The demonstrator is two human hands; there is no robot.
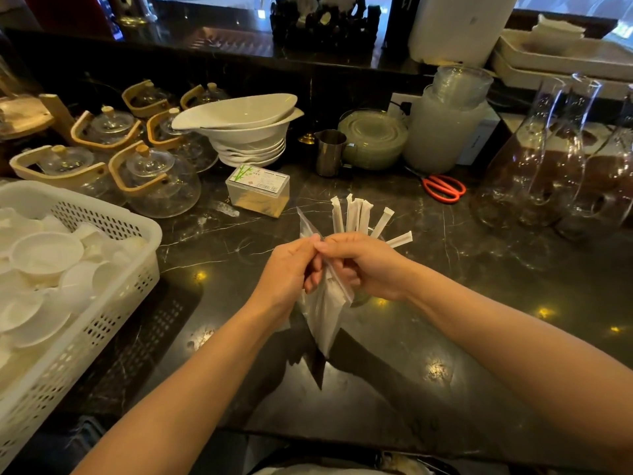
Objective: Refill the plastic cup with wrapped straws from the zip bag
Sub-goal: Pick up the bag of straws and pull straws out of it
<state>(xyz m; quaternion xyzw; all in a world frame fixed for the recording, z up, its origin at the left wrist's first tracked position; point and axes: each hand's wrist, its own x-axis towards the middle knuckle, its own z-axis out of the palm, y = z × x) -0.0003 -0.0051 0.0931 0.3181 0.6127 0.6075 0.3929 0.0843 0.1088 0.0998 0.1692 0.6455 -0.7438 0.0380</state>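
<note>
A clear zip bag (pixel 327 317) with white wrapped straws inside hangs above the dark marble counter, held at its top edge by both hands. My left hand (pixel 291 272) pinches the bag's left lip, and my right hand (pixel 366 265) pinches the right lip close beside it. Just behind my right hand stands the clear plastic cup (pixel 363 298), mostly hidden. Several wrapped straws (pixel 359 216) fan upward out of it.
A white slotted basket (pixel 113 221) of small white cups sits at the left. Glass teapots (pixel 161 180), a toothpick box (pixel 258 190), stacked white bowls (pixel 246 132), a steel jug (pixel 330 152), red scissors (pixel 443 188) and glass carafes (pixel 555 159) ring the work spot.
</note>
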